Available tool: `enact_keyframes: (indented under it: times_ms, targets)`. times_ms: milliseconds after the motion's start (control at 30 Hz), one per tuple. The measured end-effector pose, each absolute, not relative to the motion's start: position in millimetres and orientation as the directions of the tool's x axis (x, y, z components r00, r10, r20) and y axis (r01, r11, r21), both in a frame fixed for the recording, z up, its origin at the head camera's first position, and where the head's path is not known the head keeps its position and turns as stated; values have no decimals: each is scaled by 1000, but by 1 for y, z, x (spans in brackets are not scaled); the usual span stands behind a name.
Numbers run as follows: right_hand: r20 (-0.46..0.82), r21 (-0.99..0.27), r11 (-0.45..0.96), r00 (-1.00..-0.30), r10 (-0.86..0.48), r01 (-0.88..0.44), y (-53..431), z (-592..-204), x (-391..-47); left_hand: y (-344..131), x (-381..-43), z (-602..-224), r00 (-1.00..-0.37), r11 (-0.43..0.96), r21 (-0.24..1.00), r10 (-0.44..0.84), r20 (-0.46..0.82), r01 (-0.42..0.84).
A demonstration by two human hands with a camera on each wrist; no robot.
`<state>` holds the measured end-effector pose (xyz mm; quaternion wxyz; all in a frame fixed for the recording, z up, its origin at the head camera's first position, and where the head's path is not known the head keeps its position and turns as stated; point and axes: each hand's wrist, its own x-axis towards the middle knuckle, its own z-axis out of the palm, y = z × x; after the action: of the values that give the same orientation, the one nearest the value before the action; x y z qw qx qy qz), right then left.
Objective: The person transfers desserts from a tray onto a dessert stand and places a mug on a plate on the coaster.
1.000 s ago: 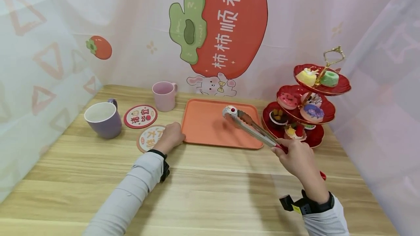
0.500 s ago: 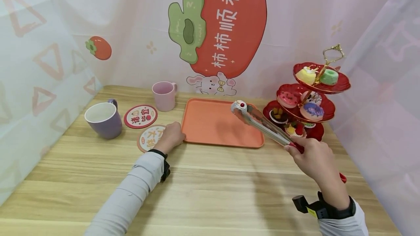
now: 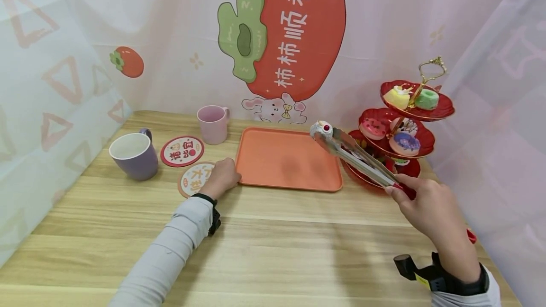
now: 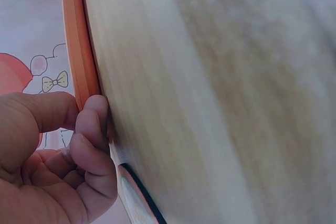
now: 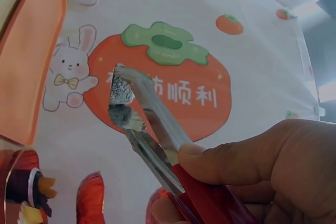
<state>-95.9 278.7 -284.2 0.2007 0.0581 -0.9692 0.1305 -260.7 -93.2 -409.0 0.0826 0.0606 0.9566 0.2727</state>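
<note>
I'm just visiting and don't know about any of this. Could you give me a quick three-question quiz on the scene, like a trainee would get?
1. What tool does the right hand use to hold the small white treat?
2. True or false: the left hand pinches the edge of the orange tray.
3. How many plate tiers does the red stand have? A) two, B) three, C) four.

Key:
1. Tongs.
2. True; the left wrist view shows thumb and finger on its edge.
3. B.
</note>
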Motion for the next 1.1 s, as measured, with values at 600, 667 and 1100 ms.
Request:
enact_keyframes:
  times_ms: [600,667,1100]
  targets:
    - [447,-219,971,-895,8,-100,296,-267,-83,-95,-261,-410,-980,854,517,151,-129,64]
    - [460,-211,973,-888,16,-92,299,-265,-83,-94,-261,-410,-981,853,518,149,-128,62]
    - [496,-171,985,-863,94,10,316,-253,-74,-92,-262,-409,-982,856,515,140,-129,54]
